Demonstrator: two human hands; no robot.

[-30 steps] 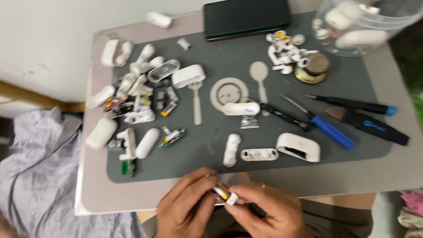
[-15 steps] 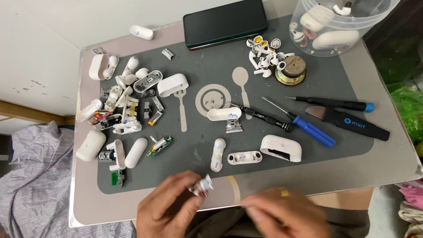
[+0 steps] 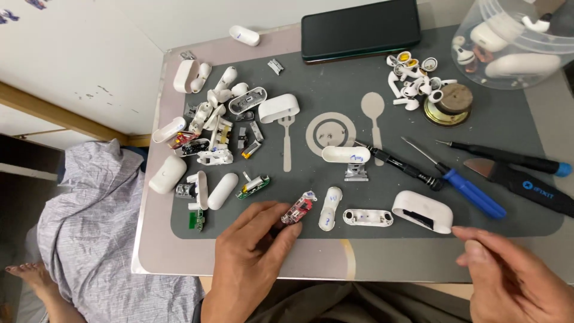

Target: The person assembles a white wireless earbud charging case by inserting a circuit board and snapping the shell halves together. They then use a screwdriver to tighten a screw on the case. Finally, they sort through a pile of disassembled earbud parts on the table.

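My left hand [image 3: 248, 263] lies at the near edge of the grey work mat [image 3: 335, 84], its fingertips pinching a small red circuit board [image 3: 298, 209] that rests low over the mat. Beside the board lie a white case half [image 3: 330, 208] and a flat white frame piece [image 3: 368, 217]. My right hand [image 3: 514, 278] hovers at the lower right with fingers loosely apart and nothing in it. It is nearest a white earbud case shell [image 3: 422, 211].
A heap of white case parts and small boards [image 3: 215, 137] fills the mat's left. Screwdrivers [image 3: 454, 179], a black pry tool [image 3: 526, 186], loose earbuds [image 3: 412, 81], a round speaker [image 3: 447, 103], a dark phone [image 3: 360, 28] and a clear tub [image 3: 517, 42] sit right and back.
My hands have separated: the left carried the small board forward onto the mat, the right pulled away to the lower right. The view has also shifted.
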